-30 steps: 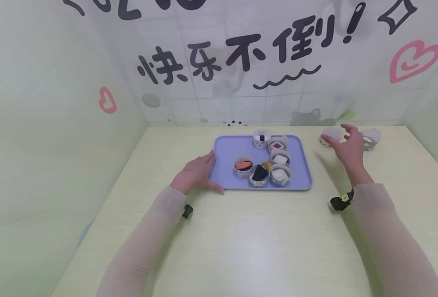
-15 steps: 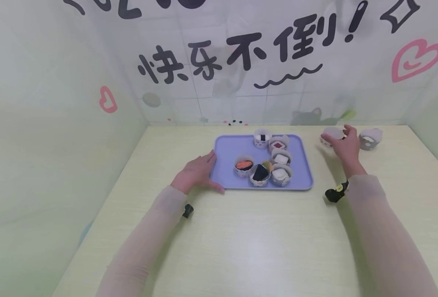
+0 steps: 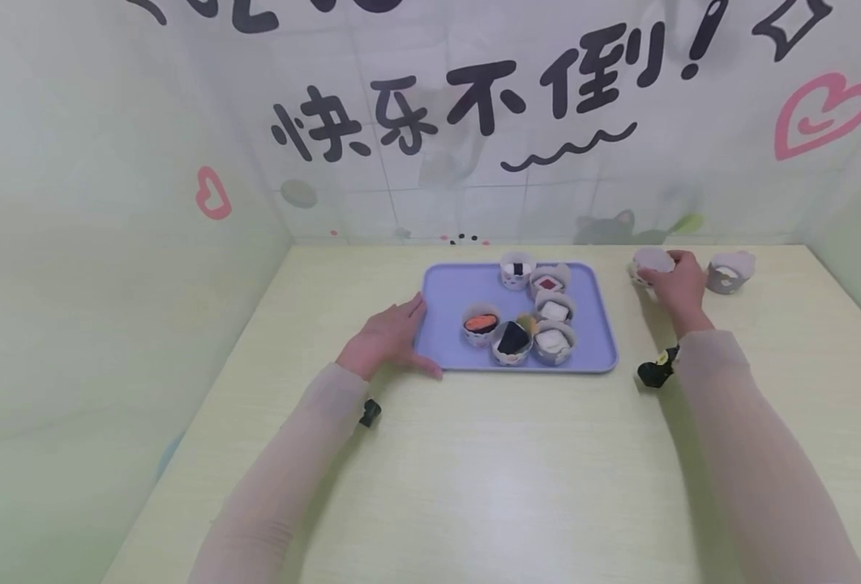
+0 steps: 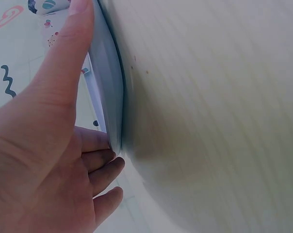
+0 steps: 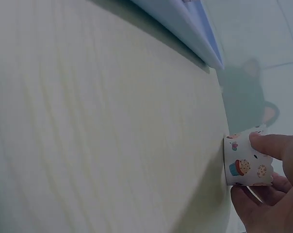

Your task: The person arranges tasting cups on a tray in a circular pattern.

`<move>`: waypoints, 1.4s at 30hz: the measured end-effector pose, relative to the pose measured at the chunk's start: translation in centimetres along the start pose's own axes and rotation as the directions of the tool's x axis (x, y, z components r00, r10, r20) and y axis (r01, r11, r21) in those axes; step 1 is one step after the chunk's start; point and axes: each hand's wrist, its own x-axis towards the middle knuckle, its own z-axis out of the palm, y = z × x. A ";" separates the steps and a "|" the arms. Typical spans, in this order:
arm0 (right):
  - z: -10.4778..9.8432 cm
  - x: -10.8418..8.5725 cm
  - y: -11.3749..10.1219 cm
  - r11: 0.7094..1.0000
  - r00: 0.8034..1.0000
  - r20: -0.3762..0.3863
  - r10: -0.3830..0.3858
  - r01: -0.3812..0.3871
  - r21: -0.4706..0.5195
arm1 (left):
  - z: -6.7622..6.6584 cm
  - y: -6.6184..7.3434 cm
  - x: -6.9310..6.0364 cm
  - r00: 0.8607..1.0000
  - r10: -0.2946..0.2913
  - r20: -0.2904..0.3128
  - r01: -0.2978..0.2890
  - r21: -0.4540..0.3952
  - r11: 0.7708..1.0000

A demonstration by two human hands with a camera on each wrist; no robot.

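My right hand [image 3: 680, 285] pinches a printed paper cupcake cup [image 5: 244, 165] at the back right of the table, thumb on one side and fingers on the other. In the right wrist view the cup's base is at the tabletop; its contents are hidden. My left hand [image 3: 385, 339] is at the left end of a lavender tray [image 3: 441, 296], its fingers straight against the side and its thumb at the front corner. On the tray stand several paper cups with sushi-like pieces, among them an orange-topped one [image 3: 481, 324] and a black triangular rice ball [image 3: 513, 338].
Another paper cup [image 3: 726, 273] with a white piece stands right of my right hand. The pale wooden table [image 3: 489, 470] meets a wall covering [image 3: 372, 219] with black lettering behind the tray. Light green side panels [image 3: 109, 308] flank the table.
My right hand has moved slightly left and closed its thumb and fingers on the paper cup at the back right. My left hand stays at the tray's edge.
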 end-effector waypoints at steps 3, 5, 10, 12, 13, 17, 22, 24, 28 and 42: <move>0.0 0.1 -0.1 1.000 1.000 0.010 0.000 0.000 -0.017 | -0.1 0.1 -0.1 1.000 -0.002 0.001 0.002 -0.001 1.000; 0.0 0.1 -0.1 1.000 1.000 0.013 -0.001 0.002 -0.029 | -0.1 0.1 -0.1 1.000 -0.002 0.002 0.002 0.004 1.000; 0.0 0.1 -0.1 0.999 1.000 0.028 -0.009 0.010 -0.054 | -0.1 0.0 -0.1 1.000 -0.001 0.001 0.001 0.011 1.000; -0.1 -0.1 -0.1 0.998 0.999 0.037 -0.013 0.015 -0.057 | -0.1 0.0 -0.1 1.000 -0.001 0.002 0.001 0.010 1.000; -0.1 -0.1 -0.1 0.998 0.999 0.040 -0.015 0.017 -0.059 | -0.1 0.0 -0.1 1.000 -0.001 0.004 0.001 0.010 1.000; -0.2 -0.3 -0.1 0.998 0.999 0.047 -0.018 0.021 -0.064 | 0.0 0.1 -0.1 1.000 -0.004 0.011 0.004 0.001 1.000; -0.2 -0.3 -0.1 0.997 0.998 0.052 -0.022 0.025 -0.072 | 0.0 0.1 -0.1 1.000 -0.006 0.017 0.006 -0.005 1.000; -0.2 -0.3 -0.1 0.997 0.998 0.047 -0.028 0.032 -0.076 | 0.0 0.1 -0.1 1.000 -0.005 0.015 0.005 -0.006 1.000; -0.2 -0.4 -0.2 0.995 0.998 0.032 -0.047 0.050 -0.084 | 0.0 0.1 -0.1 1.000 0.001 0.010 -0.001 0.002 1.000; -0.3 -1.3 -1.1 0.992 0.995 0.036 -0.092 0.095 -0.081 | -0.1 -0.1 -0.1 1.000 0.011 0.004 -0.011 0.006 1.000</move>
